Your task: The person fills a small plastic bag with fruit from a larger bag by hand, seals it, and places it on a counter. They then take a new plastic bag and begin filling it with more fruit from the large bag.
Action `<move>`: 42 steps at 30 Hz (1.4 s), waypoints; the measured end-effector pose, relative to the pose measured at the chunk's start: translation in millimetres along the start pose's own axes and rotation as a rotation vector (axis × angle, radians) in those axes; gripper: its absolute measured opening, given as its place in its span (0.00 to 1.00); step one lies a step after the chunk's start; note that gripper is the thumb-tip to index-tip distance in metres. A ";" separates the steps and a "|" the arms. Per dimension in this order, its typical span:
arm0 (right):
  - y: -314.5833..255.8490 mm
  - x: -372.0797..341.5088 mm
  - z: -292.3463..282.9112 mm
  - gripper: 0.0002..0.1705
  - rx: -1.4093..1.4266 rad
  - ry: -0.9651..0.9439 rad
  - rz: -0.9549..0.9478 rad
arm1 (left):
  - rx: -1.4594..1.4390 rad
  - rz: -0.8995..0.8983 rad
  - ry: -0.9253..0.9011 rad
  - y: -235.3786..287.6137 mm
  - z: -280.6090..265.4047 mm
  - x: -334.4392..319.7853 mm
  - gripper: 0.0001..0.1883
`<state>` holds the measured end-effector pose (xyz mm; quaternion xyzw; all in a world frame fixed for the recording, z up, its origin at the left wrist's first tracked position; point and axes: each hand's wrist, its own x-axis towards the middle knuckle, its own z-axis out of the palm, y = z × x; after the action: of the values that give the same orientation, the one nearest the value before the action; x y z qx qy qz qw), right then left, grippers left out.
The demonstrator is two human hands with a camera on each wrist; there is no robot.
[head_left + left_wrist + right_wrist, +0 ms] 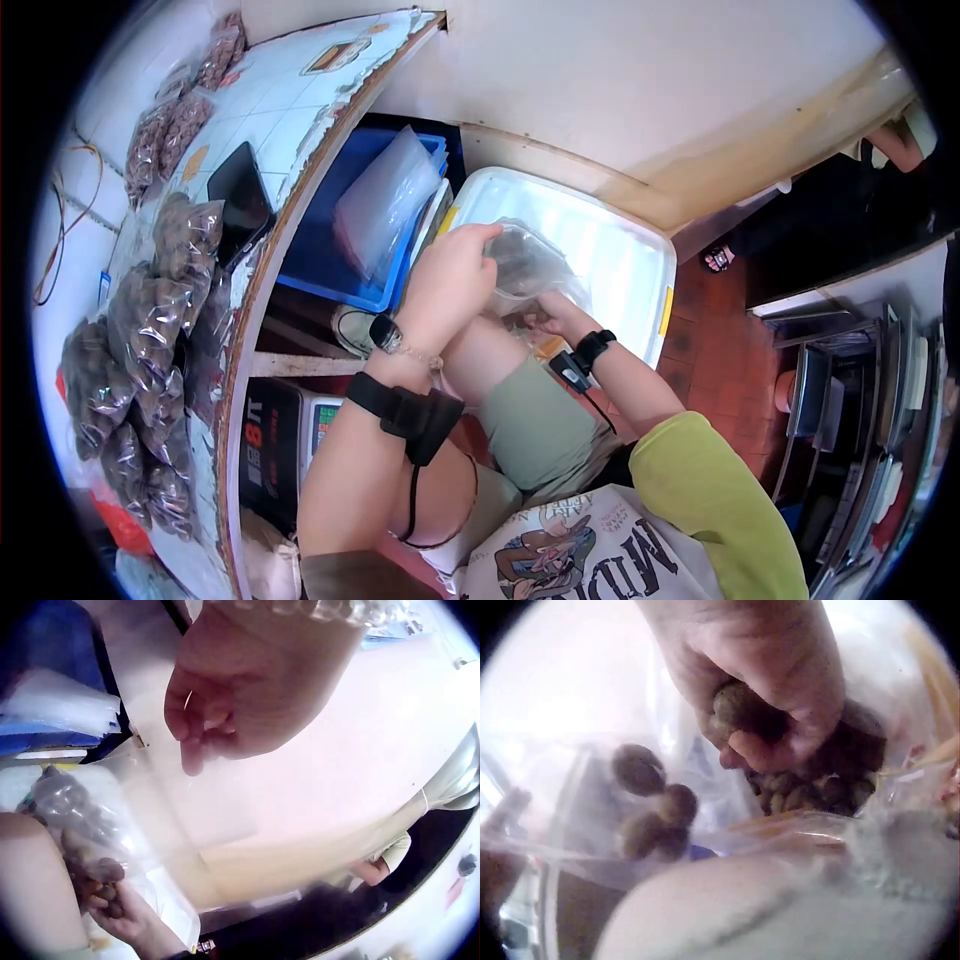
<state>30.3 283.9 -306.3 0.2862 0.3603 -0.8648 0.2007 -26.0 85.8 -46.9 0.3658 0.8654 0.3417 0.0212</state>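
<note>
In the head view my left hand pinches the edge of a clear plastic bag; the left wrist view shows its thumb and fingers together on the thin film. My right hand is low beside the bag. In the right wrist view, the right hand has its fingers curled round brown round pieces, above a heap of similar pieces. Several more brown pieces lie to the left, behind clear film.
A white lidded bin stands under the bag. Left of it are a blue crate with clear bags, and a tiled counter bearing filled bags and a phone. Another person's arm shows at far right.
</note>
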 end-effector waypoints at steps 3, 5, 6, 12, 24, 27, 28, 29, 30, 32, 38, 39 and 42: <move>-15.8 -49.2 20.2 0.07 0.103 0.023 0.100 | -0.091 -0.035 0.057 -2.2 -2.9 -0.9 0.21; -20.1 -84.5 30.8 0.07 0.274 0.014 0.150 | -0.094 -0.038 0.063 -3.8 -4.2 -0.9 0.21; -24.5 -100.9 37.6 0.08 0.452 0.007 0.202 | -0.096 -0.040 0.071 -2.8 -5.2 -1.2 0.21; -73.2 -183.7 114.4 0.07 0.081 0.024 -0.537 | -0.046 -0.015 -0.003 0.8 1.2 -4.9 0.22; -85.3 -132.0 168.7 0.11 -0.143 0.217 -1.130 | -0.273 -0.072 -0.141 0.5 27.4 -1.0 0.23; -80.7 -130.5 164.7 0.11 -0.236 0.212 -1.137 | -0.343 -0.131 -0.150 2.2 26.4 -2.9 0.23; -79.6 -130.4 166.6 0.12 -0.222 0.192 -1.120 | -0.345 -0.133 -0.151 3.2 24.3 -2.2 0.23; -78.6 -129.5 168.3 0.12 -0.207 0.171 -1.104 | -0.381 -0.165 -0.169 3.8 21.2 -1.0 0.24; -77.8 -126.0 167.8 0.08 -0.191 0.141 -1.132 | -0.418 -0.198 -0.186 3.2 19.5 -0.5 0.24; -77.2 -121.9 162.1 0.05 -0.135 0.109 -1.101 | -0.425 -0.209 -0.189 -2.9 21.1 -0.2 0.24; -75.4 -125.3 163.1 0.19 -0.106 0.011 -1.007 | -0.289 -0.148 -0.152 -11.9 19.8 -2.6 0.27; -75.1 -124.4 160.1 0.19 -0.106 0.011 -1.005 | -0.239 -0.065 -0.093 -15.0 21.9 -3.5 0.27; -74.0 -124.0 158.4 0.20 -0.042 -0.085 -0.971 | -0.328 -0.193 -0.148 -8.9 15.2 -4.7 0.25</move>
<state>27.6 233.3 -98.1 0.0454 0.4610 -0.8621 -0.2054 -23.7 87.1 -65.0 0.2970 0.8253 0.4467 0.1766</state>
